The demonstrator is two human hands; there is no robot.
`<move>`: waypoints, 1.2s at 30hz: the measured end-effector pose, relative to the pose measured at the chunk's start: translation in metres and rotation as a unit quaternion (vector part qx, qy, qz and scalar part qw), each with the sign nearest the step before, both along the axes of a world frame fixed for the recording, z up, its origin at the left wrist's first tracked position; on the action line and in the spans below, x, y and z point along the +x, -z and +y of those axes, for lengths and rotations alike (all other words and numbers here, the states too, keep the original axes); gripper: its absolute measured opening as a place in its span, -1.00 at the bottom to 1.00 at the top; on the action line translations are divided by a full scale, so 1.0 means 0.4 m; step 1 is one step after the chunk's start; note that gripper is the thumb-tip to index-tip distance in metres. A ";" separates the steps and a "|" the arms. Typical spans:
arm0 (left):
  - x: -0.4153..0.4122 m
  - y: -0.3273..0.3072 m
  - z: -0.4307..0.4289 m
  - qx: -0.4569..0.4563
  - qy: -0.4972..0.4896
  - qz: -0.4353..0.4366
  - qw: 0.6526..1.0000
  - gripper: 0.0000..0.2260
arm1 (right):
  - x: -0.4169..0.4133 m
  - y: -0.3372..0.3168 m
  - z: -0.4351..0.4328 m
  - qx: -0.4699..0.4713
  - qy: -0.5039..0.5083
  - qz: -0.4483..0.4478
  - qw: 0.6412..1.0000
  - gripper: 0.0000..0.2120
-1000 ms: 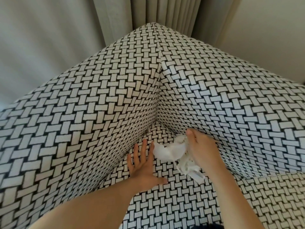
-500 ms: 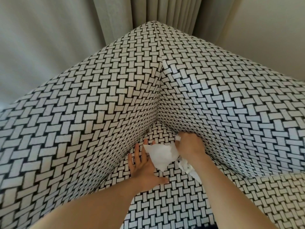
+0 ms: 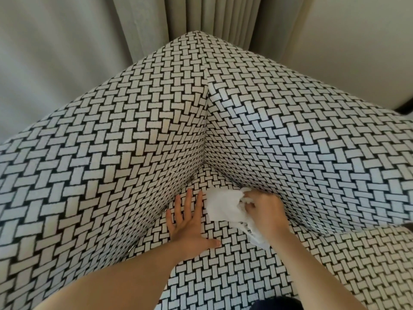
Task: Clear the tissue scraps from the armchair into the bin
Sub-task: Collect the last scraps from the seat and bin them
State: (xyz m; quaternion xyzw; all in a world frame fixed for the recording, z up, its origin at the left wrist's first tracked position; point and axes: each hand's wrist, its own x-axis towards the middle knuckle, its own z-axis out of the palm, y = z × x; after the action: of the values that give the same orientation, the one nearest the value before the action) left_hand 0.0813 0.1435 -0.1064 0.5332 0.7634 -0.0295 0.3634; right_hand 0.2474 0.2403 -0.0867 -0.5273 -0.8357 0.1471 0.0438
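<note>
- Two hands sit low centre on the armchair [image 3: 156,130] seat.
- Left hand [image 3: 190,229]: fingers spread flat on it.
- Right hand [image 3: 263,211]: fingers pinching white tissue scraps [image 3: 221,206].

Your basket-weave armchair [image 3: 225,278] carries your left hand [image 3: 190,229] flat on its seat, with white tissue scraps [image 3: 221,206] bunched just beside it
</note>
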 end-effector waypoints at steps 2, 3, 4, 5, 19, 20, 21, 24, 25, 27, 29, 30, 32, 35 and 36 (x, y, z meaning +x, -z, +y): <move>0.001 -0.001 0.000 0.002 -0.001 -0.004 1.000 0.14 | 0.026 0.014 -0.025 0.011 0.017 0.060 0.998 -0.75; 0.001 -0.001 0.000 0.005 -0.003 -0.006 1.000 0.14 | 0.035 0.021 -0.035 0.012 0.023 0.080 0.996 -0.74; 0.001 -0.001 0.000 0.007 -0.005 -0.008 1.000 0.13 | 0.041 0.018 -0.046 0.011 0.026 0.091 0.995 -0.74; 0.002 -0.002 -0.001 0.009 -0.006 -0.008 1.000 0.13 | 0.047 0.013 -0.055 0.011 0.029 0.098 0.995 -0.75; 0.004 -0.005 -0.002 0.024 -0.018 -0.011 0.999 0.15 | 0.107 -0.091 -0.200 -0.088 0.037 0.019 0.995 -0.60; 0.003 -0.004 -0.001 0.027 -0.019 -0.005 0.999 0.15 | 0.105 -0.098 -0.210 -0.103 0.032 -0.002 0.994 -0.56; 0.001 -0.003 0.002 0.030 -0.021 0.000 0.999 0.15 | 0.100 -0.102 -0.215 -0.114 0.028 -0.019 0.993 -0.53; 0.004 -0.010 -0.003 0.041 -0.019 0.003 0.999 0.13 | 0.099 -0.112 -0.239 -0.109 0.023 -0.061 0.992 -0.52; 0.004 -0.013 -0.007 0.047 -0.015 0.003 0.999 0.13 | 0.100 -0.113 -0.248 -0.099 0.021 -0.071 0.992 -0.53; -0.001 -0.017 -0.012 0.061 -0.009 -0.004 0.998 0.12 | 0.102 -0.117 -0.257 -0.073 0.016 -0.074 0.994 -0.57; -0.009 -0.026 -0.020 0.082 0.001 -0.026 0.996 0.09 | 0.105 -0.122 -0.262 -0.042 0.014 -0.063 0.997 -0.62; -0.011 -0.032 -0.030 0.094 0.012 -0.039 0.995 0.06 | 0.107 -0.124 -0.270 -0.030 0.016 -0.060 0.998 -0.64; -0.008 -0.045 -0.045 0.133 0.044 -0.056 0.989 -0.03 | 0.107 -0.126 -0.276 -0.015 0.015 -0.066 0.998 -0.66; 0.015 -0.073 -0.048 0.156 0.099 -0.103 0.977 -0.22 | 0.100 -0.122 -0.274 -0.045 0.005 -0.117 0.992 -0.63; 0.027 -0.082 -0.044 0.149 0.106 -0.122 0.976 -0.29 | 0.097 -0.119 -0.272 -0.060 -0.002 -0.135 0.989 -0.61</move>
State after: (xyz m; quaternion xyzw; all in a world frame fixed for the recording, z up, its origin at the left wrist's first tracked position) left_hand 0.0922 0.1259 -0.0736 0.6586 0.6483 0.1115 0.3655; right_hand 0.2864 0.1314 -0.0391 -0.5427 -0.8245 0.1243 -0.1013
